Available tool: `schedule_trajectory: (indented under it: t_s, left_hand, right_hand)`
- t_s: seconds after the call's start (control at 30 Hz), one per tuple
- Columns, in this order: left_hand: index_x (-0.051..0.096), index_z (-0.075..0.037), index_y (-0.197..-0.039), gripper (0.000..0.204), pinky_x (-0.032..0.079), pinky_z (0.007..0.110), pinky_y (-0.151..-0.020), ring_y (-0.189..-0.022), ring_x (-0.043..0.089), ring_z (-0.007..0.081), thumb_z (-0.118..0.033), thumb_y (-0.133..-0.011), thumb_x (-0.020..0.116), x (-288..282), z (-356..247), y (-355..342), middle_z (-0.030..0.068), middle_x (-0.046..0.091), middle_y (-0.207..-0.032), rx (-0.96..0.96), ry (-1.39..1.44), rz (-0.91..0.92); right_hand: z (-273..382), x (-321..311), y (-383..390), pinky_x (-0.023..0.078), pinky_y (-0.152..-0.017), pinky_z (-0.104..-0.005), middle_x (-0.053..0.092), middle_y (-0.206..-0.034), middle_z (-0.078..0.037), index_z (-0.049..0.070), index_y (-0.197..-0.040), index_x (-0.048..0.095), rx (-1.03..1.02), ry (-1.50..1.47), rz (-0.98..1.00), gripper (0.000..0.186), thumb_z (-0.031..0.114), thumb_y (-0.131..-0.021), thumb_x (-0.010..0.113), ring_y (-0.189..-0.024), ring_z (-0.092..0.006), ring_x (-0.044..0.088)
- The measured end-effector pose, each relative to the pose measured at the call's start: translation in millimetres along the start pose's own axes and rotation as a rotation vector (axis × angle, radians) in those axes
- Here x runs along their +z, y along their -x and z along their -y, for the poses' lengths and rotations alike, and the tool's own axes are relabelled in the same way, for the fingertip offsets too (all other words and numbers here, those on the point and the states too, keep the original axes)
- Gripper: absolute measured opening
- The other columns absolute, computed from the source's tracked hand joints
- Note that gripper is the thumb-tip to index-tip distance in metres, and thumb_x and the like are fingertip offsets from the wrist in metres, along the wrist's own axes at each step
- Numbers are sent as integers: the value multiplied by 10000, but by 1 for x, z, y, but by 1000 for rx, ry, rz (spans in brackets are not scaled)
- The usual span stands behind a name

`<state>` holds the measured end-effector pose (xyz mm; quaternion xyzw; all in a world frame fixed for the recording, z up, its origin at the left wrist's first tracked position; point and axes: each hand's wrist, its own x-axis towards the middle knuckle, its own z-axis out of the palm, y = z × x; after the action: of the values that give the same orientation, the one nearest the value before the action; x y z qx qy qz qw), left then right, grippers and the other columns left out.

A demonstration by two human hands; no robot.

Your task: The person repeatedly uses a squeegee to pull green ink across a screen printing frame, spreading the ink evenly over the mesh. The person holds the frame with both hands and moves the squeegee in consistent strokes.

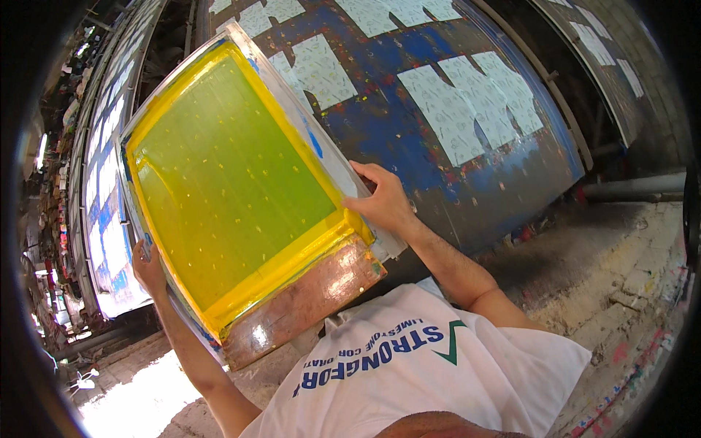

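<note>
Dark surface [383, 139], blue-smeared, paint-flecked. Rectangular framed screen [230, 182] in front of the torso, between both hands: taut yellow-green sheet, glossy yellow border. Flat pale patterned pieces [485, 102] with notched edges on surface. Shiny brown strip [299, 299] along screen's near end. Right hand [383, 196] grips right rim; left hand [150, 271], left rim.

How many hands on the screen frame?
2: the left hand on the lower part of the left edge of the screen frame, the right hand on its right edge, near the lower right corner. No others visible; the frame could hide some.
</note>
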<state>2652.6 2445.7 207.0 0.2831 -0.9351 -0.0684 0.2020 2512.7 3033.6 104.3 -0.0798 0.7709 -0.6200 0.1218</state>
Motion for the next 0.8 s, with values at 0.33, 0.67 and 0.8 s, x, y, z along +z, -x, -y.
schedule_trajectory:
  t_s: [0.33, 0.67, 0.8]
  left_hand:
    - [700, -75, -1379, 482, 538, 445, -982, -1202, 680, 342, -285, -955, 791, 34, -26, 25, 209, 713, -1308, -45, 6, 44]
    - [701, -87, -1376, 471, 535, 441, -946, -1149, 690, 329, -271, -952, 794, 57, -167, 58, 217, 717, -1285, -22, -25, 16]
    - [696, -75, -1381, 490, 531, 431, -954, -1113, 692, 321, -273, -945, 801, 70, -247, 95, 205, 722, -1275, -5, -24, -13]
  right_hand:
    - [7, -40, 12, 570, -916, -316, 717, -1236, -134, -12, -1445, 625, -1, 101, -30, 721, 189, -794, 862, -1025, -190, 715]
    - [-48, -180, -7, 575, -851, -315, 714, -1198, -134, -11, -1444, 628, -62, 43, -36, 716, 194, -797, 859, -1010, -190, 717]
    - [-69, -269, -10, 578, -844, -314, 710, -1206, -134, -11, -1439, 630, -81, 23, -27, 715, 199, -796, 861, -1019, -193, 720]
